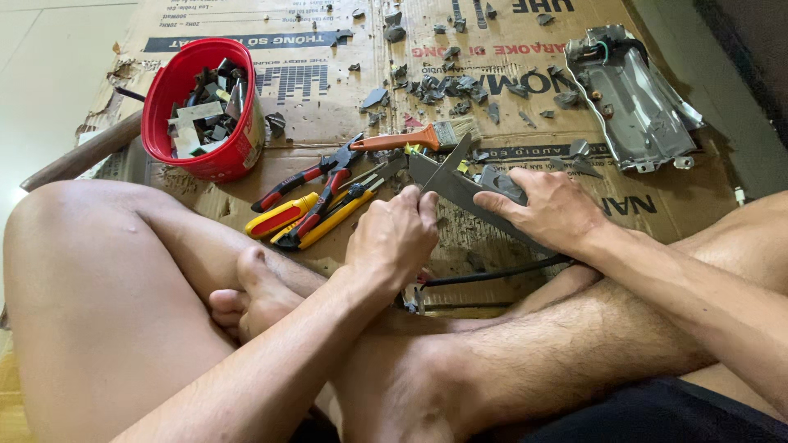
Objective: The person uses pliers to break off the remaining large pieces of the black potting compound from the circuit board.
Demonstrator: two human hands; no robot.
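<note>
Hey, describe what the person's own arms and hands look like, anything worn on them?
Both arms are bare all the way into the frame: no sleeves show. The left hand and right hand wear no gloves, and no rings, watch or wristband are visible. The right forearm is hairy.

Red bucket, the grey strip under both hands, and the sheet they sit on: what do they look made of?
The round red bucket looks like glossy moulded plastic: smooth sheen, rolled rim. The long grey strip, held by the left hand and right hand, seems to be dull sheet metal or hard plastic: thin, flat, sharp-edged. The brown printed sheet is cardboard, matte with torn edges.
</note>
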